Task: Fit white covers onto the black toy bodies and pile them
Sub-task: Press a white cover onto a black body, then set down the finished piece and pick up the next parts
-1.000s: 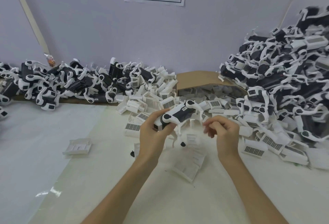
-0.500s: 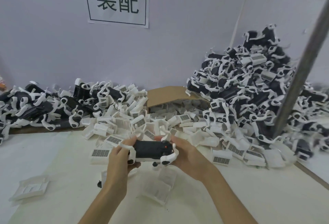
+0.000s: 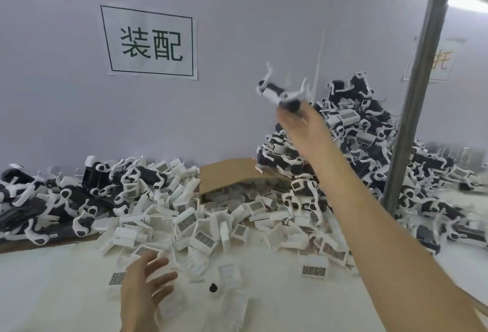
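The right hand (image 3: 303, 127) is raised high over the bench (image 3: 66, 292), arm stretched toward the tall heap of finished toys (image 3: 369, 131) against the wall on the right. At its fingertips is one assembled toy (image 3: 281, 94) – a black body with its white cover on and thin white legs sticking upward. The toy's dark end meets the fingers, but the hand is smeared by motion blur, so I cannot tell whether the fingers grip it or merely touch it.

The left hand (image 3: 148, 289) is low near the bottom edge, fingers straight and spread, holding nothing, just above the front of the loose white covers (image 3: 190, 223). These covers (many showing a dark grille panel) lie in a wide drift across the middle of the bench, spilling from a tipped cardboard box (image 3: 227, 175) behind them. A small black piece (image 3: 213, 288) lies on the bench just right of the left hand.

Along the wall on the left is a lower pile of black toy bodies (image 3: 52, 199) with white legs. A printed sign (image 3: 150, 43) hangs on the wall above it, and a grey metal pole (image 3: 417, 88) stands at the right – partly hiding a second sign (image 3: 443, 63).
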Tool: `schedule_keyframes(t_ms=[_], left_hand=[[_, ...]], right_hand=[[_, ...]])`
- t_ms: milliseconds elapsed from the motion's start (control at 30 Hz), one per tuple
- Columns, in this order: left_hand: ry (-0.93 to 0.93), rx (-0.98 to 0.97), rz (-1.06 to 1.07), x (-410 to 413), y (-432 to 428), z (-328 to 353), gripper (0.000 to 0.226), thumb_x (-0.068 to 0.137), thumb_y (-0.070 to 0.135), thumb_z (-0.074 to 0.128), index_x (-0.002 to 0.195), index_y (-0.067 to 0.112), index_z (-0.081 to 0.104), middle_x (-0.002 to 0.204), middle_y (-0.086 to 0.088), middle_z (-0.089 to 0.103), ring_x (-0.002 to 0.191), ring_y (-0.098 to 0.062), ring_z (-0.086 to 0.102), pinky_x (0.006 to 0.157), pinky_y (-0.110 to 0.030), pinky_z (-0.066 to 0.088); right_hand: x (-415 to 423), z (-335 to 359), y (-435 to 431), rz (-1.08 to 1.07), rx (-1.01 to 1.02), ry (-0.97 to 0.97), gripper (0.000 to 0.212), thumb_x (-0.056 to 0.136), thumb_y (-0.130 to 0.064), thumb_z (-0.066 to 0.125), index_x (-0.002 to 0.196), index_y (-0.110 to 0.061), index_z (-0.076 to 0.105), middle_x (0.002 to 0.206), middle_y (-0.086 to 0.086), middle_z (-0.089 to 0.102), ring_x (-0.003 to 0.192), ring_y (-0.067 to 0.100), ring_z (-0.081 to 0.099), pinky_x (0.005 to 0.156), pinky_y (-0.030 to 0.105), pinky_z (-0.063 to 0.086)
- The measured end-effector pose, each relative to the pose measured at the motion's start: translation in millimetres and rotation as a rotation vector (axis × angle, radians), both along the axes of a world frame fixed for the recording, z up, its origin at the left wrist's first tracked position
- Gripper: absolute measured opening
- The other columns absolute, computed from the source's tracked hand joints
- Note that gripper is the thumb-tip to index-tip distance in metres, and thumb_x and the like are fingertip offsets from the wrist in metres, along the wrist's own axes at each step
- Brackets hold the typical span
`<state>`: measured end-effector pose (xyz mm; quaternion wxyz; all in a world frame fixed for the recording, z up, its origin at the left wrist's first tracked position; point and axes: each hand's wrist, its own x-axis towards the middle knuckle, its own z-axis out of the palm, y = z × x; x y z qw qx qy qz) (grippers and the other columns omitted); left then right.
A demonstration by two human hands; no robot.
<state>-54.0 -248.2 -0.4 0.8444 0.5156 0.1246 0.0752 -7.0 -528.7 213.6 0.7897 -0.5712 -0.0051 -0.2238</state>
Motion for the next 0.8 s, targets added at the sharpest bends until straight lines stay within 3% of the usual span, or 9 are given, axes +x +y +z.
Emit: schedule_keyframes(t_ms=[67, 167, 233, 300, 367, 467, 533, 700, 800], left_hand=[[-0.002, 0.009, -0.005, -0.1, -2.7, 1.3, 0.021, 0.105, 0.022, 0.041, 0.09, 0.014, 0.055, 0.093, -0.009, 0.061, 0.072, -0.032, 0.057, 0.062, -0.037, 0.039], [0.009, 0.012, -0.018, 0.8, -3.5, 5.6, 0.022, 0.105, 0.02, 0.042, 0.088, 0.014, 0.055, 0.092, -0.01, 0.06, 0.071, -0.032, 0.056, 0.062, -0.037, 0.039], [-0.004, 0.02, -0.034, 0.9, -5.6, 6.0, 0.021, 0.104, 0.019, 0.043, 0.088, 0.013, 0.056, 0.092, -0.01, 0.061, 0.071, -0.032, 0.057, 0.061, -0.037, 0.039], [-0.015, 0.064, -0.027, 0.6, -7.3, 2.4, 0.019, 0.104, 0.018, 0.045, 0.09, 0.013, 0.056, 0.092, -0.01, 0.062, 0.071, -0.033, 0.058, 0.061, -0.036, 0.041], [-0.021, 0.095, -0.017, -0.3, -7.6, 0.6, 0.016, 0.103, 0.018, 0.048, 0.091, 0.012, 0.057, 0.092, -0.01, 0.064, 0.07, -0.032, 0.06, 0.062, -0.036, 0.042], [-0.025, 0.106, -0.013, -0.9, -9.6, -1.0, 0.014, 0.101, 0.019, 0.052, 0.092, 0.012, 0.06, 0.092, -0.01, 0.067, 0.066, -0.03, 0.061, 0.061, -0.036, 0.044], [-0.035, 0.111, -0.016, -1.9, -11.0, -1.7, 0.014, 0.1, 0.022, 0.054, 0.094, 0.013, 0.063, 0.092, -0.007, 0.069, 0.066, -0.027, 0.062, 0.061, -0.036, 0.045], [-0.062, 0.178, -0.014, -12.1, -11.5, 1.1, 0.014, 0.102, 0.018, 0.051, 0.096, 0.013, 0.063, 0.092, -0.004, 0.067, 0.06, -0.017, 0.062, 0.061, -0.03, 0.045], [-0.109, 0.254, -0.003, -15.9, -12.7, 1.9, 0.014, 0.103, 0.016, 0.049, 0.095, 0.014, 0.061, 0.09, -0.001, 0.066, 0.056, -0.009, 0.061, 0.06, -0.026, 0.044]], right_hand=[[11.5, 44.8, -13.2, -0.076, -0.139, -0.079, 0.058, 0.107, -0.036, 0.046, 0.155, -0.012, 0.024, 0.146, 0.021, 0.046, 0.114, 0.012, 0.066, 0.082, 0.016, 0.055], [20.2, 42.8, -6.1, -0.062, -0.459, 0.036, 0.067, 0.103, -0.03, 0.055, 0.158, -0.018, 0.018, 0.157, 0.008, 0.035, 0.125, 0.027, 0.057, 0.1, 0.039, 0.05], [23.7, -6.1, 9.4, -0.095, -0.717, -0.006, 0.056, 0.1, -0.022, 0.059, 0.151, -0.022, 0.038, 0.148, 0.002, 0.045, 0.123, 0.02, 0.058, 0.103, 0.04, 0.048], [10.7, -73.3, 27.2, -0.073, -0.83, 0.035, 0.045, 0.097, -0.02, 0.062, 0.141, -0.023, 0.053, 0.141, -0.003, 0.055, 0.123, 0.014, 0.056, 0.101, 0.03, 0.043], [-6.6, -144.8, 40.8, -0.03, -0.904, 0.131, 0.044, 0.095, -0.023, 0.064, 0.137, -0.024, 0.055, 0.14, -0.007, 0.054, 0.127, 0.014, 0.053, 0.098, 0.025, 0.04], [-19.6, -220.6, 54.2, -0.033, -1.172, 0.296, 0.051, 0.094, -0.037, 0.06, 0.143, -0.03, 0.048, 0.144, -0.011, 0.046, 0.139, 0.015, 0.04, 0.109, 0.038, 0.032], [-21.9, -241.0, 55.0, -0.017, -1.332, 0.335, 0.051, 0.094, -0.03, 0.054, 0.144, -0.031, 0.046, 0.144, -0.008, 0.047, 0.138, 0.018, 0.039, 0.107, 0.039, 0.027], [-27.7, -246.5, 55.3, -0.058, -1.337, 0.306, 0.041, 0.082, -0.008, 0.057, 0.12, -0.023, 0.064, 0.124, -0.01, 0.059, 0.122, 0.019, 0.051, 0.097, 0.034, 0.036], [-29.1, -244.9, 57.9, -0.061, -1.182, 0.22, 0.026, 0.09, -0.012, 0.062, 0.109, -0.027, 0.071, 0.105, -0.017, 0.061, 0.108, 0.013, 0.056, 0.093, 0.034, 0.042]])
